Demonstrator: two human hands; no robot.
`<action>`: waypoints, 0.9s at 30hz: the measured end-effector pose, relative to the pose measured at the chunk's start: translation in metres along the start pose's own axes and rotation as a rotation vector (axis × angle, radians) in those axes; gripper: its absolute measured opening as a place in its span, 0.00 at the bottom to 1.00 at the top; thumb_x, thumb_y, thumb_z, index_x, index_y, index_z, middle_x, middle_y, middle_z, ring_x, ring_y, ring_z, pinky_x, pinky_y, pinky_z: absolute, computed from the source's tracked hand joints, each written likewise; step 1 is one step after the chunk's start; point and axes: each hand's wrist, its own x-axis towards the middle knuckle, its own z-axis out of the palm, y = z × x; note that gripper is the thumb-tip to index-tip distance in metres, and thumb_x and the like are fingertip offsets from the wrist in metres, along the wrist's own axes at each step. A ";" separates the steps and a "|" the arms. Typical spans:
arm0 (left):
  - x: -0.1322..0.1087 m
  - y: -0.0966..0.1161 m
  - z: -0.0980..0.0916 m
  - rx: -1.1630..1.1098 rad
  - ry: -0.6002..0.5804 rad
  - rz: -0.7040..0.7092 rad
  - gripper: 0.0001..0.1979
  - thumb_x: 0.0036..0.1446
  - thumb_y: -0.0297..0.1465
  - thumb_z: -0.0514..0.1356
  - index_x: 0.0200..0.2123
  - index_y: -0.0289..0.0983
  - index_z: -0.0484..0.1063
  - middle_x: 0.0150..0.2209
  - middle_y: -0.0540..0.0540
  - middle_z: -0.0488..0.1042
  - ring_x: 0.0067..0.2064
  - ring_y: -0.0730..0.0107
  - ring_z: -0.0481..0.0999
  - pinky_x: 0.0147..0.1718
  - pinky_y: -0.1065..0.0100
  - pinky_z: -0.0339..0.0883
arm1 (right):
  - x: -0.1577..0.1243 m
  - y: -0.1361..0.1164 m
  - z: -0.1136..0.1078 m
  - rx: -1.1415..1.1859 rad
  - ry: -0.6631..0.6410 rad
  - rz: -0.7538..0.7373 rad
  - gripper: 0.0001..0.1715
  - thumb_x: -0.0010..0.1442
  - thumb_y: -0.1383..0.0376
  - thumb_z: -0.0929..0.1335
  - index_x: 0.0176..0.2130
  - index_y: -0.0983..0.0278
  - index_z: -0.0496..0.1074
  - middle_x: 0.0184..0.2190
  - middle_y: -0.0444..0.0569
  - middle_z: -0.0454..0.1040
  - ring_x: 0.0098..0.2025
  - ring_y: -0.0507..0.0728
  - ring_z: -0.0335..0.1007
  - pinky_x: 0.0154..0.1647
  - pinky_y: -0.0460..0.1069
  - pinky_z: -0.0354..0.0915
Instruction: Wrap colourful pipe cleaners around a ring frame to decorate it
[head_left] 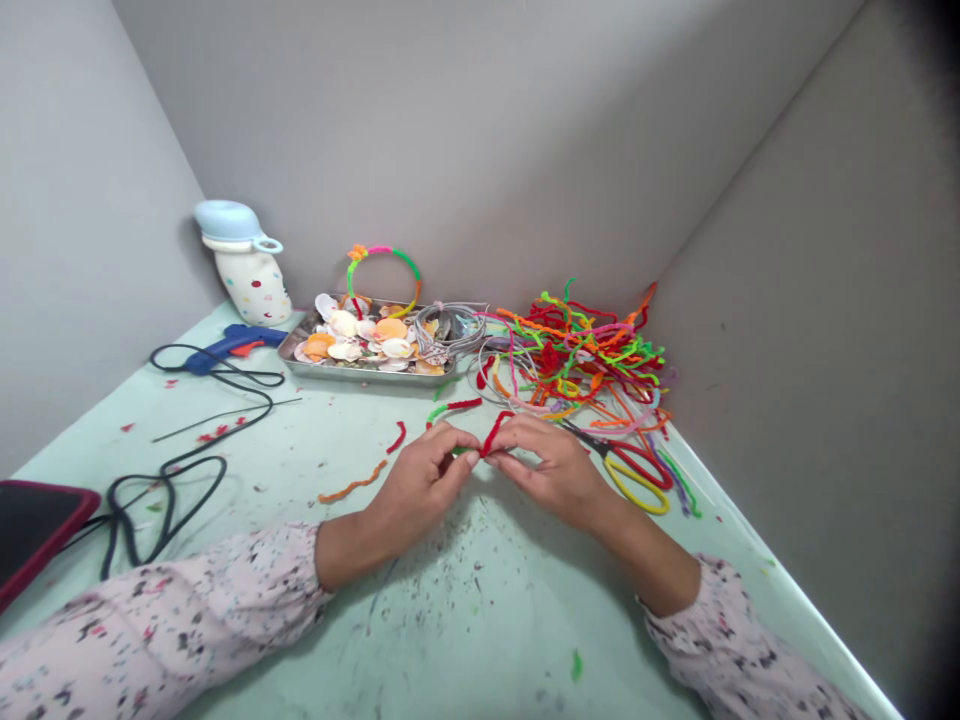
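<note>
Between my two hands is a pipe cleaner piece, red (493, 433) at the right and green near my left fingers. My left hand (433, 480) pinches it between thumb and forefinger. Close against it, my right hand (551, 468) is closed on the red part, whose free end sticks up. Just beyond the hands a green-and-red pipe cleaner (456, 408) lies on the table. An orange pipe cleaner piece (352, 484) and a short red piece (397, 437) are to the left. Scissors (637, 472) with red and yellow handles lie beside my right hand.
A metal tray (360, 373) of seashells (390, 330) stands at the back, a multicoloured ring (418, 270) upright in it. Right of it are grey wire coils (457, 330) and a pipe cleaner heap (592, 350). A blue glue gun (225, 345), bottle (247, 270) and red-edged device (37, 530) are left.
</note>
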 end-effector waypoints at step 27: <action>-0.001 0.001 0.001 0.031 -0.027 0.083 0.08 0.62 0.26 0.54 0.34 0.35 0.73 0.29 0.50 0.68 0.34 0.73 0.67 0.35 0.71 0.59 | -0.008 0.007 0.001 -0.237 -0.036 -0.022 0.37 0.57 0.57 0.71 0.62 0.60 0.61 0.68 0.60 0.46 0.69 0.67 0.44 0.64 0.65 0.54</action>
